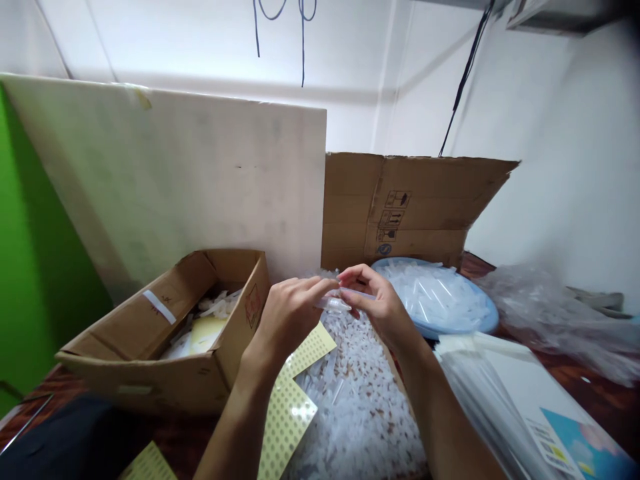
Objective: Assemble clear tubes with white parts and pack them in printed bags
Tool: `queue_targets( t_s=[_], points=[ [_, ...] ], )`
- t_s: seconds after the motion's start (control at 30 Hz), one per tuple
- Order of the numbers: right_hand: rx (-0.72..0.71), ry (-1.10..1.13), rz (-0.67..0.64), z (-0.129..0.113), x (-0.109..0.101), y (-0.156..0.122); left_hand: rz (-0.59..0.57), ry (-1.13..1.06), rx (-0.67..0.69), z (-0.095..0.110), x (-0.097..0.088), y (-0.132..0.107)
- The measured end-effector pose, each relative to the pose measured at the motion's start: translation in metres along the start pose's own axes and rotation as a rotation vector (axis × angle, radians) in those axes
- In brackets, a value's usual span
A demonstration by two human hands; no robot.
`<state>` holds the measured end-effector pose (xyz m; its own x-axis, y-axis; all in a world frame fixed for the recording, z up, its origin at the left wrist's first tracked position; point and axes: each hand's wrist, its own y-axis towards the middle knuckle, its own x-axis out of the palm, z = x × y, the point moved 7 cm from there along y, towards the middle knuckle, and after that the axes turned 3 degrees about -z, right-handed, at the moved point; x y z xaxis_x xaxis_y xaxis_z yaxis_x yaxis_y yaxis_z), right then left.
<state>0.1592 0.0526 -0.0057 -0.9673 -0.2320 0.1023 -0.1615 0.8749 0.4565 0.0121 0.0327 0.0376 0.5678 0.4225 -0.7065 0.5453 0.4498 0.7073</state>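
Above a heap of small white translucent plastic pieces (360, 400), both hands meet close together. My left hand (290, 310) is closed on a small clear plastic tube (334, 305), which sticks out past its fingertips. The fingers of my right hand (376, 300) are bent in a pinch against a thin translucent piece (360, 294) beside the tube; its exact kind is hard to make out. Yellow sheets with rows of round dots (287, 423) lie under and beside my left forearm, partly over the heap.
At left stands an open cardboard box (125, 383) with scraps inside. A blue basin (493, 317) full of translucent strips is at the right, near crumpled clear plastic (565, 320) and a stack of plastic-sleeved packs (520, 393). Behind rise a white board (200, 180) and a cardboard flap (425, 207).
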Motion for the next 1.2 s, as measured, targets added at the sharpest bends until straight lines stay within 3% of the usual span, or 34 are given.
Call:
queue_targets(
  t_s=[0.17,0.33,0.57,0.73,1.0,1.2],
  points=[
    [0.049,0.064,-0.017,0.005,0.001,0.001,0.041,0.030,0.049,0.002,-0.004,-0.001],
    [0.019,0.006,-0.020,0.005,0.001,0.002,0.047,-0.019,-0.020,-0.004,0.001,-0.002],
    [-0.117,-0.034,0.047,-0.012,-0.004,-0.002,0.267,-0.211,-0.317,-0.018,-0.011,-0.004],
    [-0.147,-0.060,0.024,-0.020,0.000,-0.003,0.174,-0.515,-0.426,-0.020,0.001,-0.001],
    [-0.084,-0.030,0.066,-0.014,-0.006,0.000,0.200,-0.544,-0.405,-0.011,-0.002,0.003],
    [-0.188,0.029,0.101,-0.023,-0.017,0.001,0.280,-0.521,-0.430,-0.016,-0.010,-0.001]
  ],
)
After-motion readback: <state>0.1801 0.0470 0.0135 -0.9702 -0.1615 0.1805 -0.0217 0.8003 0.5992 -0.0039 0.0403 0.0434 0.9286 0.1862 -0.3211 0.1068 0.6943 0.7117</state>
